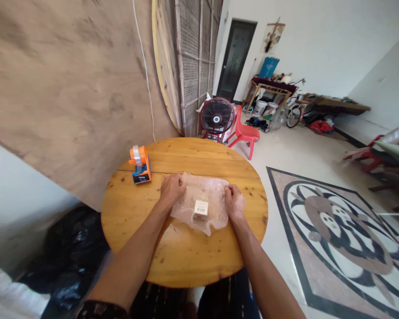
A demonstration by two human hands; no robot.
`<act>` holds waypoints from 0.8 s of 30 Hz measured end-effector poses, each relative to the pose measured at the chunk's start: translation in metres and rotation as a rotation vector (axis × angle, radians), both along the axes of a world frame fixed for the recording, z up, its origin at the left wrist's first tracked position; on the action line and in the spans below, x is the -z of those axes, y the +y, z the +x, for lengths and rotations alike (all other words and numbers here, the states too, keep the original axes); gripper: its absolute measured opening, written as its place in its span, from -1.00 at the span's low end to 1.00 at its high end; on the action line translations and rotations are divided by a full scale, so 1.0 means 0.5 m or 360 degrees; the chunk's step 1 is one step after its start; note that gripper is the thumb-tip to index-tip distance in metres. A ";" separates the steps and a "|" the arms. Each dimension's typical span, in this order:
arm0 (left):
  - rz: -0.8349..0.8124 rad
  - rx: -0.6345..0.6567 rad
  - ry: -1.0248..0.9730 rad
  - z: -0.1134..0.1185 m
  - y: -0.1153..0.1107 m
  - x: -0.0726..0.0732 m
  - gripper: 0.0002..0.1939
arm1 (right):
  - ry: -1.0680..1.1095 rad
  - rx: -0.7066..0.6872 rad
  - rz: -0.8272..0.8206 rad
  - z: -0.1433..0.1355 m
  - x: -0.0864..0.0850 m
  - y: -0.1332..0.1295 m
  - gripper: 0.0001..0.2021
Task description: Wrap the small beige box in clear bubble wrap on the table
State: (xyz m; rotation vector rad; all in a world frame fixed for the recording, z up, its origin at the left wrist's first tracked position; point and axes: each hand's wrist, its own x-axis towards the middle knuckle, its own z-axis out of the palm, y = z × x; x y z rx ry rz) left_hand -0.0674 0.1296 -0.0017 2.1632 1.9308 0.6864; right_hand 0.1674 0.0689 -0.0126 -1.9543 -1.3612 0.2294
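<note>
A sheet of clear bubble wrap (209,191) lies flat in the middle of a round wooden table (186,252). A small beige box with a barcode label (201,209) stands on the wrap near its front edge. My left hand (171,189) grips the wrap's left edge with closed fingers. My right hand (233,201) pinches the wrap's right edge. The box sits between the two hands, touched by neither.
An orange and blue tape dispenser (140,165) stands at the table's back left. A large brown board (69,88) leans behind the table. Black plastic bags (69,252) lie on the floor at left. A red fan (217,118) and red chair (246,133) stand beyond.
</note>
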 end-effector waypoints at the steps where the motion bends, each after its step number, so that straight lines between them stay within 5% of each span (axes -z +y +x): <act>1: 0.0018 -0.0011 0.0060 0.002 -0.003 -0.002 -0.89 | 0.0002 0.0001 -0.0004 0.000 0.001 0.001 -0.67; 6: -0.0037 0.0009 0.0301 0.007 -0.017 -0.016 -0.82 | 0.0002 -0.0017 -0.0048 0.000 0.003 0.001 -0.72; 13: -0.0218 -0.0147 0.0210 0.008 -0.030 -0.042 -0.71 | -0.0029 -0.0016 -0.0093 -0.004 -0.007 -0.002 -0.74; 19: -0.0269 0.0095 -0.0063 0.005 -0.027 -0.038 -0.64 | -0.0027 -0.0029 -0.0087 -0.002 -0.002 -0.001 -0.74; 24: -0.0275 0.0579 -0.0602 0.022 -0.023 -0.018 -0.77 | -0.0078 -0.0004 -0.0125 -0.002 -0.003 -0.001 -0.76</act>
